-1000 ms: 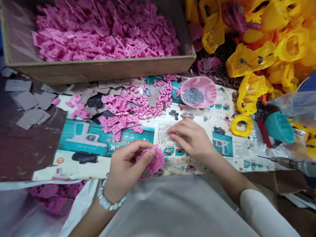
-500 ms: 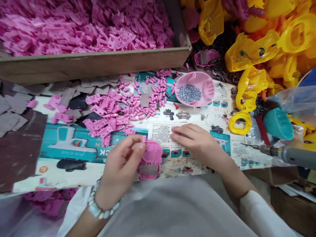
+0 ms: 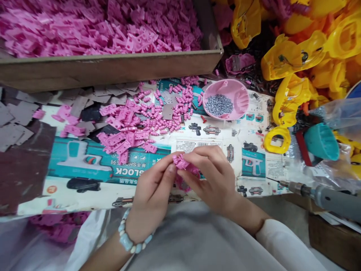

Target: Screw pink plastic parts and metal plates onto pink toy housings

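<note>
Above printed paper sheet (image 3: 70, 195): left grip (image 3: 152, 192) and right grip (image 3: 210, 177) closed on small pink plastic part (image 3: 182, 162), round pink shell (image 3: 183, 185) partly hidden beneath. Risk: pinch slips, part drops among loose pink ribbed pieces (image 3: 166, 116).

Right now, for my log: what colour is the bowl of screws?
Pink round plastic bowl, best shown in the head view.

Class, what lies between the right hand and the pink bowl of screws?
In the head view, the printed sheet with its toy-gun pictures lies between the right hand and the pink bowl.
</note>
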Demonstrator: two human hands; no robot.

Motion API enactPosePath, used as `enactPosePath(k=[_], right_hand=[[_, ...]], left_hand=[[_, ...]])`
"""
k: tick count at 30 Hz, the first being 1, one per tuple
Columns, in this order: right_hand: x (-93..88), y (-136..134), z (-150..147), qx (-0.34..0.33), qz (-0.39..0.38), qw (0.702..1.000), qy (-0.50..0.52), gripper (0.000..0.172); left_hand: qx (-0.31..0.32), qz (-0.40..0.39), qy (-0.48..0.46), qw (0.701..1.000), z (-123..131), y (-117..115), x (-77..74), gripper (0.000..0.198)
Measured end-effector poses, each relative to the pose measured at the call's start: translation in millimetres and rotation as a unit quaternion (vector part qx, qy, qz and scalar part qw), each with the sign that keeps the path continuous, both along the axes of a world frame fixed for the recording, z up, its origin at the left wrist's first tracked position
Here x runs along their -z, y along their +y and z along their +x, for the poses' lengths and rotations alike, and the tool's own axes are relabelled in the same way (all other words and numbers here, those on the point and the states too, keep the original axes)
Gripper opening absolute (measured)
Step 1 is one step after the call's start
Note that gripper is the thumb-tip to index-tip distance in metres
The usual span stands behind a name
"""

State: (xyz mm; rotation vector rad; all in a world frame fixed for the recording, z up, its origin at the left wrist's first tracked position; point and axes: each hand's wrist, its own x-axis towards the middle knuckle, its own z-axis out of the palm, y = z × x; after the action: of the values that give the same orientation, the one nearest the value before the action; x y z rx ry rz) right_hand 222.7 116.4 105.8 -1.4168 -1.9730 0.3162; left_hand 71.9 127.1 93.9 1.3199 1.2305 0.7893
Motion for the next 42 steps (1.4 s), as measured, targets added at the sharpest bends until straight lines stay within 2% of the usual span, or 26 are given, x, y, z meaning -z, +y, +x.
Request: enactPosePath(k=[5,12,14,16,19,21,28,32,36,42], right_hand=[[-0.7,-2,-5,0.033,0.042,0.999,-0.010,0.018],[-1.8,-8,-9,0.032,0.059,0.997,0.027,0.015],[-4.5,-10,-7,0.022,0.067,0.997,0.040,0.018],[-9.8,-12,-2,-0.010,0.021,0.996,0.091,0.022],[-18.8,-12,8,-0.043,-0.072,0.973,0.216,0.023],[-22.8,-10,13,-0.046,-0.086,0.964,0.245,0.023],[-26.1,-1,22,-0.105,-0.088,0.975,0.174,0.017],[-23.7,1,24,-0.126,-0.088,0.968,0.198,0.011],[-22.0,0,24,-0.139,-0.086,0.962,0.218,0.011],[-23.9,-3,23,-0.120,-0.093,0.967,0.206,0.011]], left_hand=[[-0.012,-0.055,-0.064,0.996,-2,-11,3.5,0.032],[0.026,-0.046,-0.152,0.987,-5,-12,0.4,0.030],[0.041,-0.012,-0.144,0.989,-6,-10,-2.2,0.030],[0.057,0.065,-0.102,0.991,-9,-8,-4.8,0.034],[0.100,0.191,-0.044,0.976,-15,-4,-7.4,0.033],[0.115,0.236,-0.025,0.964,-18,-3,-7.8,0.031],[0.148,0.269,0.010,0.952,-20,-1,-8.9,0.030],[0.107,0.283,-0.021,0.953,-18,0,-9.4,0.020],[0.127,0.299,-0.055,0.944,-16,1,-4.8,0.017],[0.121,0.250,-0.084,0.957,-13,3,-4.1,0.015]])
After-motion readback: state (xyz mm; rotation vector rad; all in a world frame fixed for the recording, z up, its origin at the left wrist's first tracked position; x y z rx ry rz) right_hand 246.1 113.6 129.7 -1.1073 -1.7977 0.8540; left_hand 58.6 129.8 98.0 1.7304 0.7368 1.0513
